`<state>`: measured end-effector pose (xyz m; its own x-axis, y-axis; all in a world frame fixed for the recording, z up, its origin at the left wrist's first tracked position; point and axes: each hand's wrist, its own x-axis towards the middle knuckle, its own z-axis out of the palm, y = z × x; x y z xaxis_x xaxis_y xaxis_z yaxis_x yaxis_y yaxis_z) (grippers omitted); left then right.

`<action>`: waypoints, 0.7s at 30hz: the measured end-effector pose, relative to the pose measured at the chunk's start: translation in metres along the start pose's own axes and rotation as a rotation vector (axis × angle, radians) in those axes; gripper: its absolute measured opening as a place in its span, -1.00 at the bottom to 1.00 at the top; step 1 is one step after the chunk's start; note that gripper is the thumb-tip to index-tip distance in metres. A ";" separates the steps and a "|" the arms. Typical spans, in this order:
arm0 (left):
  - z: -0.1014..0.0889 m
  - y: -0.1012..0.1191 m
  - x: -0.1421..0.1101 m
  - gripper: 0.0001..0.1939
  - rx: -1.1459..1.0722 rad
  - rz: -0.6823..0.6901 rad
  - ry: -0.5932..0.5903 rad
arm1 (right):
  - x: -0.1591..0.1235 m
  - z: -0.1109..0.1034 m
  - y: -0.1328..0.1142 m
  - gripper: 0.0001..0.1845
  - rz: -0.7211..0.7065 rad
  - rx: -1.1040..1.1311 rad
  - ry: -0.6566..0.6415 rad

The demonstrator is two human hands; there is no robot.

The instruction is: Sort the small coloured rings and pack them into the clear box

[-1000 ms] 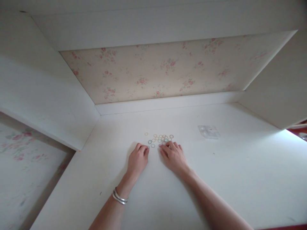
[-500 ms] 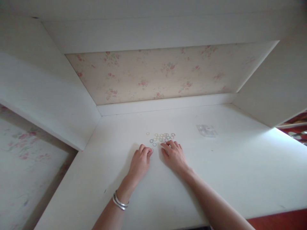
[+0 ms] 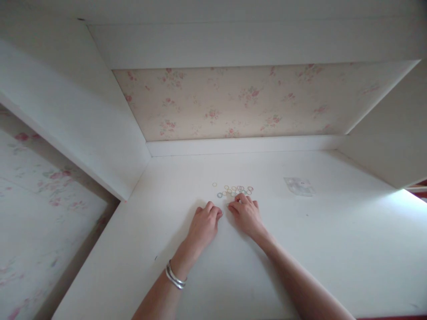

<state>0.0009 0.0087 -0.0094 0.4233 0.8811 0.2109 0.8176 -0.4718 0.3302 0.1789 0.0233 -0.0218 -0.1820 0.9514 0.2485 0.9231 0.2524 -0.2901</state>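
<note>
Several small thin rings [image 3: 234, 190] in pale yellow, green, pink and grey lie in a loose cluster on the white surface. One yellow ring [image 3: 214, 184] rests apart at the cluster's upper left, and a grey-blue ring [image 3: 219, 195] sits at its left edge. My left hand [image 3: 204, 222], with silver bangles at the wrist, is closed in a pinch just below the cluster, a small ring barely showing at its fingertips. Thumb and forefinger of my right hand [image 3: 247, 216] are pressed together at the cluster's near edge; what they pinch is mostly hidden.
A clear plastic bag [image 3: 299, 186] lies to the right of the rings. The white tabletop [image 3: 333, 244] is bounded by a left side panel [image 3: 100, 133], a right panel [image 3: 393, 133] and a back ledge [image 3: 247, 145] below floral wallpaper.
The view has shifted, so the scene sits further right. My right fingertips have drawn slightly left and nearer to me. The single ring that lay between my hands no longer shows there.
</note>
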 end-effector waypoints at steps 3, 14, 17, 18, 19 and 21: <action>-0.001 0.003 0.000 -0.81 -0.033 0.004 -0.041 | -0.004 0.003 0.001 -0.77 -0.018 0.020 0.040; -0.004 -0.010 0.010 -0.81 -0.321 -0.242 0.262 | -0.015 0.001 0.001 -0.75 -0.154 0.234 0.122; -0.002 -0.013 0.011 -0.83 -0.328 -0.254 0.270 | -0.018 -0.001 -0.006 -0.77 -0.242 0.224 0.063; 0.000 -0.013 0.011 -0.83 -0.327 -0.252 0.264 | -0.019 -0.001 -0.007 -0.78 -0.264 0.211 0.045; 0.001 -0.013 0.012 -0.84 -0.328 -0.251 0.254 | -0.019 -0.001 -0.009 -0.79 -0.281 0.197 0.027; 0.004 -0.011 0.012 -0.84 -0.331 -0.241 0.212 | -0.018 -0.001 -0.010 -0.81 -0.290 0.179 -0.001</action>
<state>-0.0018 0.0246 -0.0138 0.1185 0.9572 0.2642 0.6995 -0.2693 0.6620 0.1736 0.0031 -0.0225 -0.4288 0.8353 0.3440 0.7588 0.5397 -0.3647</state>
